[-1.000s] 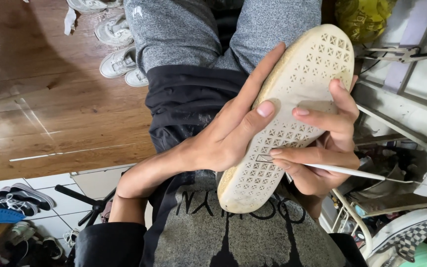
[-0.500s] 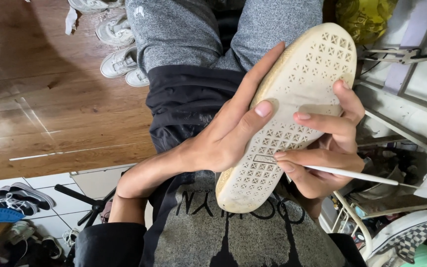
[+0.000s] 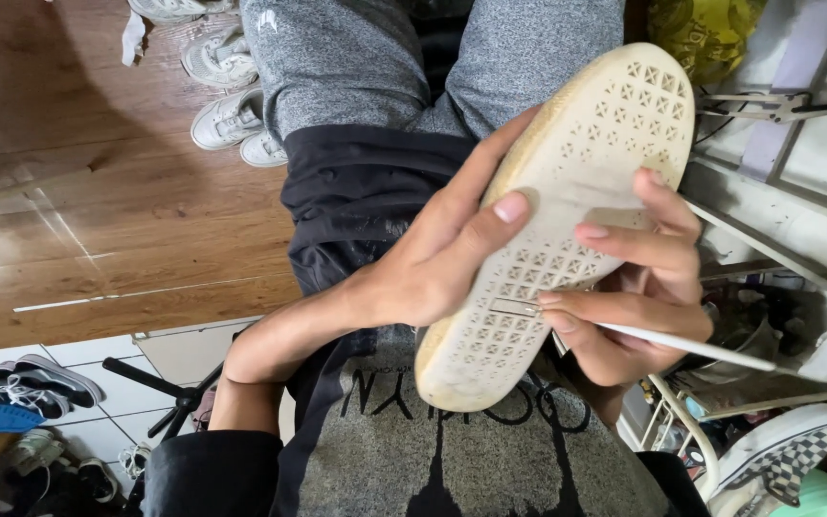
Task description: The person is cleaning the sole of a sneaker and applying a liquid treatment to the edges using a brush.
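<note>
Little has shifted since the earlier frames: the right hand [image 3: 638,292] has crept slightly along the sole, its thin white tool [image 3: 691,347] pinched between fingertips against the tread. The left hand [image 3: 447,254] grips the white shoe [image 3: 567,172] sole-up above the lap, thumb across the tread. By the look of it, detail work on the sole's grooves is underway; continuing needs a steady hold and fine tip control.

Wooden plank floor [image 3: 98,220] meets white tile [image 3: 169,356] at lower left. Pale sneakers [image 3: 227,120] lie scattered on the wood. A white metal rack [image 3: 796,201] stands along the right.
</note>
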